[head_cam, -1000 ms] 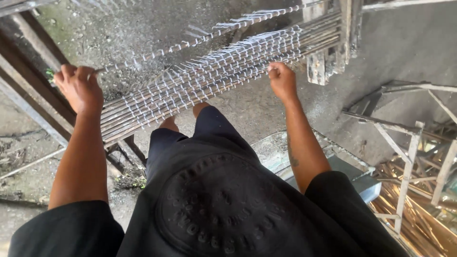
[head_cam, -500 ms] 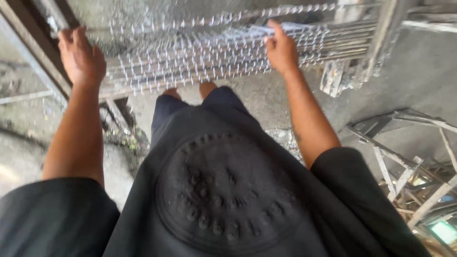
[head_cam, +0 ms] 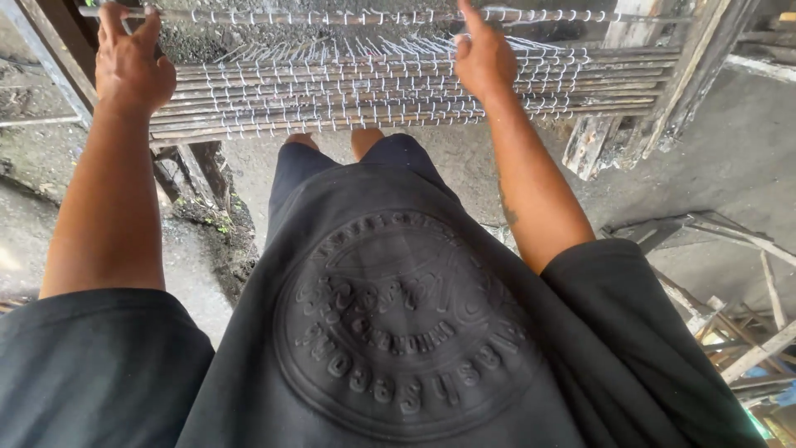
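Observation:
A woven mat of thin dark bamboo slats [head_cam: 348, 95] laced with white strings lies across a frame in front of me, level with my hands. One loose slat [head_cam: 332, 17] threaded with white loops runs along the top edge of view. My left hand [head_cam: 128, 58] grips the left end of that slat. My right hand [head_cam: 481, 54] holds it further right, fingers pinched around it above the mat. My black shirt and dark shorts fill the lower view.
A weathered wooden post [head_cam: 618, 124] stands at the mat's right end. A dark beam [head_cam: 50, 50] runs along the left. Pale wooden frames [head_cam: 730, 332] lie stacked at lower right. The ground is grey concrete with dirt and small weeds [head_cam: 215, 224].
Both hands have moved away from me, carrying the loose looped slat toward the far edge of the mat. The view has tilted so the mat now lies level.

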